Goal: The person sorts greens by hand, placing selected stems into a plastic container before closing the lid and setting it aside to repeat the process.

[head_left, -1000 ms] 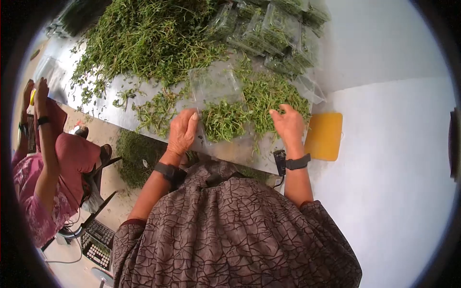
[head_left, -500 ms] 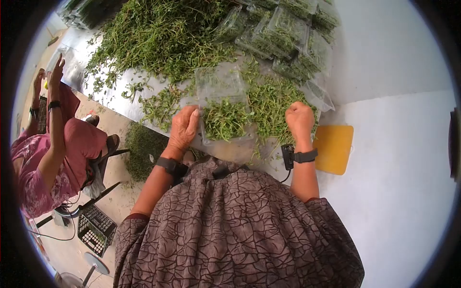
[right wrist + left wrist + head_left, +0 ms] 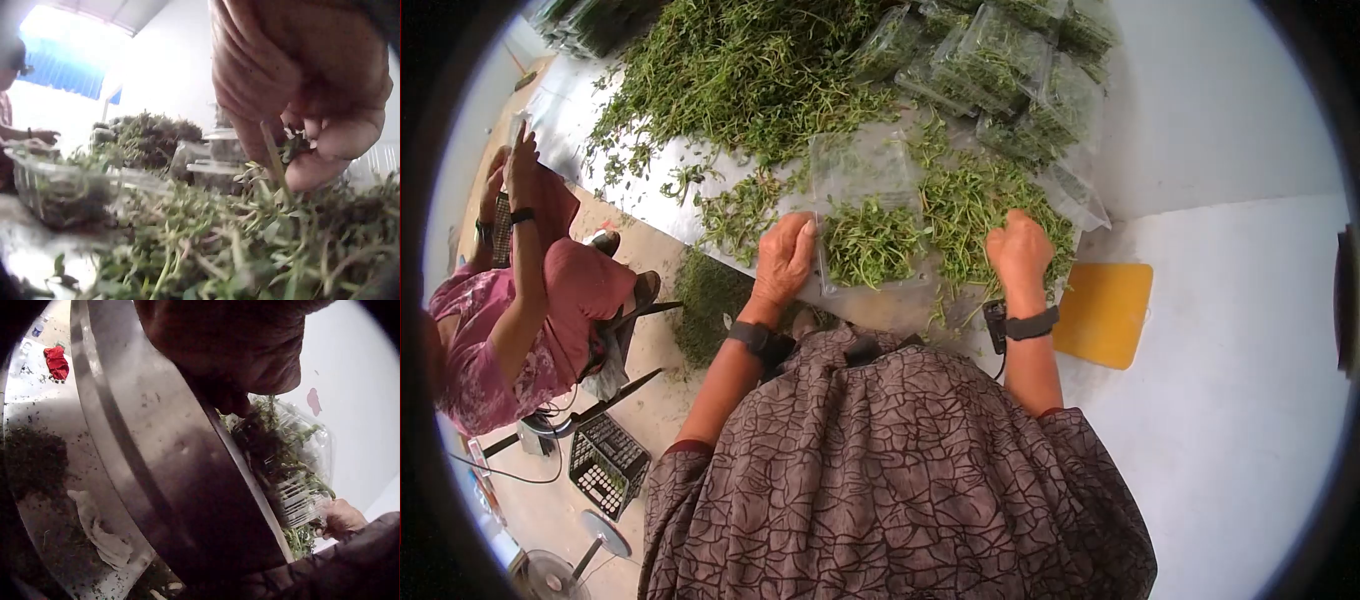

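Curling round small leafy green sprigs, the right hand pinched them above a loose, tangled green heap. With bent fingers, the left hand gripped the side of one open, clear, ribbed plastic box on the smooth metal table, its fingertips partly hidden. Beyond, stacked clear filled boxes overlapped too much to count.

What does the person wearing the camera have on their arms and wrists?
A black strap circles the left wrist, another black strap the right. A small black device sits beside the right strap, trailing a thin dark cable. The loose grey-brown sleeves have a dark, crackle-like pattern, with dark red cuffs showing beneath.
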The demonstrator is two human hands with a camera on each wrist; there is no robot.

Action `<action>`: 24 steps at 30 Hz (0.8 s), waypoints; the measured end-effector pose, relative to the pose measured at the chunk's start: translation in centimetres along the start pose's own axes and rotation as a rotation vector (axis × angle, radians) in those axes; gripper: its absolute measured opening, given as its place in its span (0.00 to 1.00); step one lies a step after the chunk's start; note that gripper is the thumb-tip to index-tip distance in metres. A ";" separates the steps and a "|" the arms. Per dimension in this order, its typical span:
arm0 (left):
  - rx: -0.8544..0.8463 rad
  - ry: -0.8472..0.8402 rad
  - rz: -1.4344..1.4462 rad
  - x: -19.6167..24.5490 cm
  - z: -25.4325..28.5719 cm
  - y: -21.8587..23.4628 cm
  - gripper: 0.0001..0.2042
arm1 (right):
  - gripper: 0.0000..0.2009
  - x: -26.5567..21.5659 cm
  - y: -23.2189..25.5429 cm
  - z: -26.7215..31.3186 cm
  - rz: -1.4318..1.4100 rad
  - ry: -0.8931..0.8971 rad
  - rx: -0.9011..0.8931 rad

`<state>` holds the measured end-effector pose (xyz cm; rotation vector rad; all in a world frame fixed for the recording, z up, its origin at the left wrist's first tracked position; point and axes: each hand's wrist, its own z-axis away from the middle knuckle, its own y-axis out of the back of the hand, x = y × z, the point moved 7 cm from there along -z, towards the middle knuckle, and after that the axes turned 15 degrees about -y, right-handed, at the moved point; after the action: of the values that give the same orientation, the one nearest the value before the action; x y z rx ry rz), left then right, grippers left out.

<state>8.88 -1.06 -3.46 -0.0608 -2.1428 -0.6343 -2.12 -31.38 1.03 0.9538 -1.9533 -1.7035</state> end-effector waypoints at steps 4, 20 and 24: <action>0.008 -0.002 0.015 0.0 0.0 -0.1 0.10 | 0.13 2.0 4.6 -0.9 -0.269 -0.099 -0.059; 0.015 -0.009 0.022 -0.1 0.1 0.0 0.11 | 0.12 0.3 10.4 0.2 -1.029 -0.209 -0.430; 0.016 -0.021 -0.016 0.0 0.1 0.0 0.09 | 0.11 -1.6 9.7 1.2 -1.011 -0.183 -0.546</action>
<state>8.85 -0.99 -3.49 -0.0423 -2.1705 -0.6280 -4.16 -29.07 10.49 1.7310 -0.9377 -2.7105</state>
